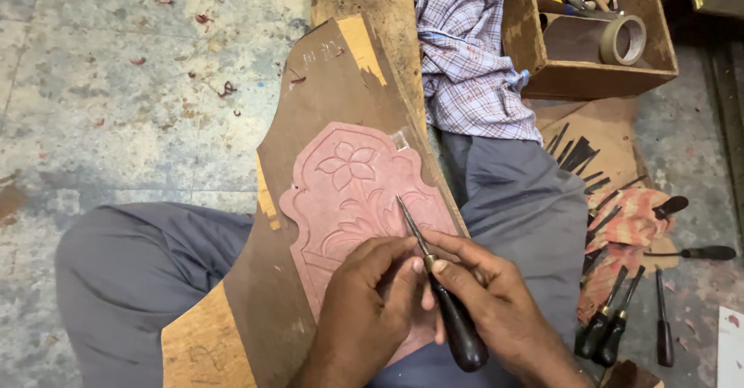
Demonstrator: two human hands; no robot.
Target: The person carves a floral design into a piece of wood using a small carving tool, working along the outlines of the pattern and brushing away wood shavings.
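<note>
Sat cross-legged on the concrete floor (116, 86) with a brown board (310, 124) propped across the lap in grey trousers (132, 279), tilted up toward the chest, probably so the work faced the eyes. Stuck flat on that board: a pink slab (349, 194) carved with a flower and leaf outline, sitting right in the middle of the view. Right hand (496, 303) wrapped shut around the dark handle of a slim chisel (434, 279), metal tip resting on the slab just below the flower. Left hand (372, 303) pressed down on the slab's lower edge, thumb and fingertips pinched against the chisel shaft near the ferrule, looked like steadying and steering the blade rather than pushing it. Off to the right on the floor, a row of spare chisels (612, 326) with dark handles laid out beside a red patterned cloth (635, 217), all within easy reach. Further back, a wooden box (535, 39) holding a roll of tape (624, 39) and odd bits, plus a checked shirt (465, 47) bunched up beside it.
</note>
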